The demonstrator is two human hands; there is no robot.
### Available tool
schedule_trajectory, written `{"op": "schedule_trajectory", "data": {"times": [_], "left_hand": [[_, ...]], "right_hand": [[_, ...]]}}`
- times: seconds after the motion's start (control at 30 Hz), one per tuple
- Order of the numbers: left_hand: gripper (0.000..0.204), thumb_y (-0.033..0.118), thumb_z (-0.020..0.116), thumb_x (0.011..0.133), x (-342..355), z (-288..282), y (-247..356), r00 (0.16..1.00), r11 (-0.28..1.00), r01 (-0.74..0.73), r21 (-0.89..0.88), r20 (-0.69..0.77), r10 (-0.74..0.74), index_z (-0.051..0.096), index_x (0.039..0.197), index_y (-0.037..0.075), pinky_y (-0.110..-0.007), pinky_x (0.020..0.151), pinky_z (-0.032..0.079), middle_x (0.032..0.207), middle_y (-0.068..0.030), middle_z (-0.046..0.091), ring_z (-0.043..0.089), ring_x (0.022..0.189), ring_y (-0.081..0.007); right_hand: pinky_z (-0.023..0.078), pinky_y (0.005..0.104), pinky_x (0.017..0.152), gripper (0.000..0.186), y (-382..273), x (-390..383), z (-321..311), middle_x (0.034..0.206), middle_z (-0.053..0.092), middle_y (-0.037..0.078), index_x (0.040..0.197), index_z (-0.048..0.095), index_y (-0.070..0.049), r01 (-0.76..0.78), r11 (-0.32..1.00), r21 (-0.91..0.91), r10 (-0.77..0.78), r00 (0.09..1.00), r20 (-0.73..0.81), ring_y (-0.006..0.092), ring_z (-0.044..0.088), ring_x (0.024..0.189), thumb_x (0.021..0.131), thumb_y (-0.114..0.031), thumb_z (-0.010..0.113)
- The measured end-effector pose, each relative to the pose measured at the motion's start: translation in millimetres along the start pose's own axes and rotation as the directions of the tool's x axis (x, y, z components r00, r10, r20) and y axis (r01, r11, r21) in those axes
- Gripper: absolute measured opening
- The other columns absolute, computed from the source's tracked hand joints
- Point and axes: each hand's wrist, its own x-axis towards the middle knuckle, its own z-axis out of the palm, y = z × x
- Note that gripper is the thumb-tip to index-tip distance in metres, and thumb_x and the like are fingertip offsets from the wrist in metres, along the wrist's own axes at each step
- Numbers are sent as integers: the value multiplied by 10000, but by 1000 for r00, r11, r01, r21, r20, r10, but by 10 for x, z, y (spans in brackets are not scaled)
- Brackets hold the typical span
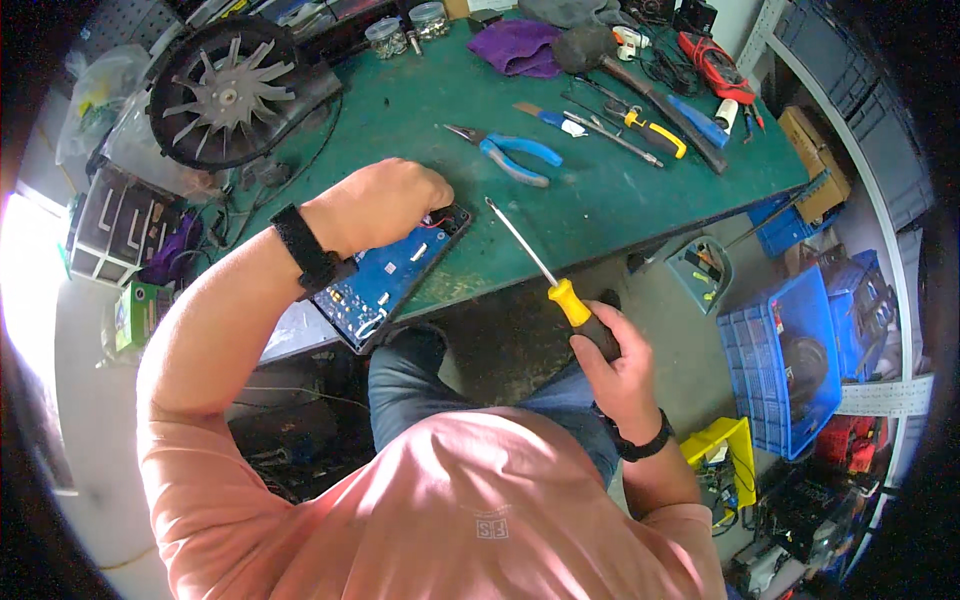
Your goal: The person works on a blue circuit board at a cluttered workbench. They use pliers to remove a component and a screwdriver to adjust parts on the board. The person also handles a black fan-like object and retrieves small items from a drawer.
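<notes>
A screwdriver point(566, 300) with a yellow and black handle is gripped in my right hand point(622, 365), held off the bench's front edge with its metal shaft pointing up and left. My left hand point(385, 203) is closed, knuckles up, over the far end of an opened device with a blue circuit board point(392, 270) in a black casing. Its fingertips are hidden, so what they pinch does not show; red wires lie beside them. The device lies slanted at the bench's front edge. Beyond it are blue-handled pliers point(512, 158).
On the green bench point(400, 110), a black-rimmed fan point(228, 95) stands at the far left. A hammer point(650, 95), a purple cloth point(515, 47) and a red meter point(712, 65) lie at the far right. Blue crates point(780, 365) and a yellow bin point(725, 455) stand on the right.
</notes>
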Motion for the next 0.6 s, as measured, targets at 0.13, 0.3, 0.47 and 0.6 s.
{"op": "schedule_trajectory", "data": {"times": [0.13, 0.3, 0.47, 0.6], "left_hand": [[156, 87, 547, 837, 22, -39, 33, 999, 999, 43, -14, 17, -43, 657, 939, 43, -452, 799, 528, 918, -172, 675, 651, 921, -374], [48, 42, 582, 814, 43, 45, -22, 990, 976, 64, -210, -113, -89, 553, 805, 5, -446, 706, 494, 807, -201, 596, 608, 835, -402], [54, 49, 618, 801, 35, 87, -53, 990, 976, 41, -216, -124, -69, 603, 828, 5, -432, 726, 503, 835, -189, 628, 618, 831, -385], [56, 30, 653, 779, -29, 6, -116, 968, 964, 25, -265, -235, -90, 626, 816, -1, -426, 738, 506, 828, -171, 635, 618, 827, -375]], "right_hand": [[516, 361, 812, 362, 28, -24, 23, 1024, 676, 193, 1136, 629, 30, -29, 999, 15, 29, 999, 17, 317, 665, 916, 804, -67, 735], [513, 368, 828, 365, -17, -22, 47, 1040, 674, 202, 1138, 629, 30, -1, 1000, -10, 1, 1000, 31, 328, 663, 933, 802, -69, 733], [513, 363, 822, 366, 1, -24, 68, 1027, 672, 200, 1139, 630, 29, -3, 1000, 7, 2, 1000, 22, 314, 660, 912, 801, -68, 732], [513, 353, 809, 365, 25, -32, 59, 1007, 673, 190, 1137, 631, 29, -8, 1000, -9, 9, 1000, 15, 297, 658, 890, 801, -70, 734]]}}
